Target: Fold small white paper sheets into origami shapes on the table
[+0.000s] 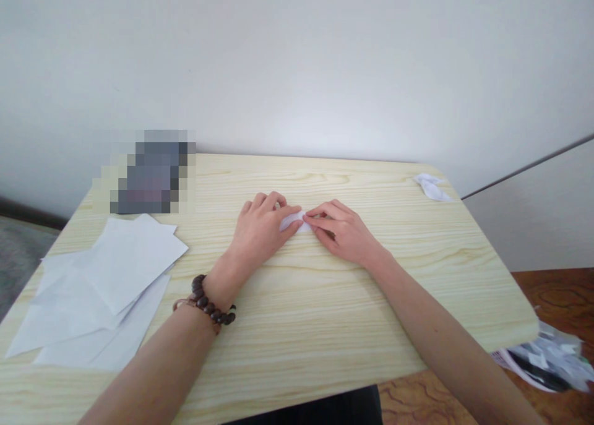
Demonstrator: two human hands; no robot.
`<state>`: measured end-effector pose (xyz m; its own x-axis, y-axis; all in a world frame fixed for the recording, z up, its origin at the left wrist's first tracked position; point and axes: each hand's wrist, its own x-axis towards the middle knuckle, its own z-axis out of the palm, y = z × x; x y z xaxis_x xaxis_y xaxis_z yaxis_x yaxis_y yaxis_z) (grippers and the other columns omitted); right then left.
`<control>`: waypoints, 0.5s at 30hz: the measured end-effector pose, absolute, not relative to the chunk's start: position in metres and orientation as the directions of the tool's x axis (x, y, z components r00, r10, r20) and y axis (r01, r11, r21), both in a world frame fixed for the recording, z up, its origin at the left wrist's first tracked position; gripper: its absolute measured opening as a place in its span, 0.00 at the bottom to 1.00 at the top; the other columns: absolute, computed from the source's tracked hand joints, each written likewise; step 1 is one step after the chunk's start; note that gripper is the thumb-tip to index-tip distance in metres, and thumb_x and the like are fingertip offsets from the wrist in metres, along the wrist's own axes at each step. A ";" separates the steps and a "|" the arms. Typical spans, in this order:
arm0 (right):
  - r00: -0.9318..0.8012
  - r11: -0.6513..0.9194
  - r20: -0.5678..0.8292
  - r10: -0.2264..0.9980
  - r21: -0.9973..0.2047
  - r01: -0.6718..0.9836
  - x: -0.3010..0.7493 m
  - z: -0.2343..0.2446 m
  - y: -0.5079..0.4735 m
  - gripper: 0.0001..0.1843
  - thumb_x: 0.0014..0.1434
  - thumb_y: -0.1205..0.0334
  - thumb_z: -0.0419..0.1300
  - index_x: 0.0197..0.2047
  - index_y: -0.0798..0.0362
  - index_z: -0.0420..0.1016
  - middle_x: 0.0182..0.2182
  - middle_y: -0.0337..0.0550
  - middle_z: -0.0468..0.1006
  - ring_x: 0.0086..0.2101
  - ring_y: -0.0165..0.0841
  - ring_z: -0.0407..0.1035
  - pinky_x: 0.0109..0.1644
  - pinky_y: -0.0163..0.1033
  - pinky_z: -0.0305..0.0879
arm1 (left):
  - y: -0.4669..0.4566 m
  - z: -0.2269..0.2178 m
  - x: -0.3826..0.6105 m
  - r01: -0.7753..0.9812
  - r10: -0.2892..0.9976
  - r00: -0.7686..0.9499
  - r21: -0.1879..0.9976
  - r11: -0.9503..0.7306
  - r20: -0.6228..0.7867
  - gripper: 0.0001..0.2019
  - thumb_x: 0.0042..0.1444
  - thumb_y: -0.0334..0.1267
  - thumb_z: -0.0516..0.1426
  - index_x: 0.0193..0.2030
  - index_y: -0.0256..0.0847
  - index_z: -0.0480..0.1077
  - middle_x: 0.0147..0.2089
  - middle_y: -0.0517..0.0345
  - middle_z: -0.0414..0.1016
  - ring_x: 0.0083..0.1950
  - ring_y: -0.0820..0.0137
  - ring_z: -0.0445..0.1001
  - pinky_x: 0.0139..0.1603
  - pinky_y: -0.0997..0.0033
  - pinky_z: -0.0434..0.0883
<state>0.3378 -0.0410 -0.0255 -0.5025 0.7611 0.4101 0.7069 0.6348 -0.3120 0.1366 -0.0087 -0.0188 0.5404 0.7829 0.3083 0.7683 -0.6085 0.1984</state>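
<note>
A small folded piece of white paper (293,221) lies on the light wooden table (297,301), near its middle. My left hand (260,227) rests on the paper's left end, fingers curled over it. My right hand (341,230) pinches the paper's right end between thumb and fingertips. Most of the paper is hidden under the two hands. A dark bead bracelet (206,304) sits on my left wrist.
A loose stack of white sheets (102,289) lies at the table's left front. A blurred dark object (151,174) sits at the back left. A small folded paper piece (432,187) rests at the back right corner. Crumpled paper and a bag (542,357) lie on the floor to the right.
</note>
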 end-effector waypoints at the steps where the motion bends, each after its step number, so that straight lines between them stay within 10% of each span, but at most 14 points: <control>1: -0.500 0.638 0.418 0.758 -0.316 0.702 0.338 -0.026 -0.041 0.14 0.63 0.67 0.52 0.47 0.53 0.76 0.41 0.47 0.76 0.42 0.37 0.66 0.48 0.45 0.68 | -0.008 -0.019 0.137 0.769 0.783 0.540 0.198 -0.608 0.309 0.14 0.61 0.47 0.54 0.50 0.49 0.75 0.46 0.53 0.72 0.46 0.60 0.68 0.44 0.60 0.65; 15: -0.401 0.574 0.469 0.787 -0.318 0.755 0.333 -0.026 -0.043 0.13 0.57 0.71 0.54 0.40 0.57 0.79 0.38 0.49 0.74 0.37 0.35 0.67 0.42 0.41 0.68 | -0.009 -0.018 0.136 0.783 0.794 0.532 0.187 -0.594 0.295 0.14 0.59 0.47 0.56 0.50 0.51 0.75 0.45 0.55 0.71 0.45 0.61 0.67 0.43 0.61 0.65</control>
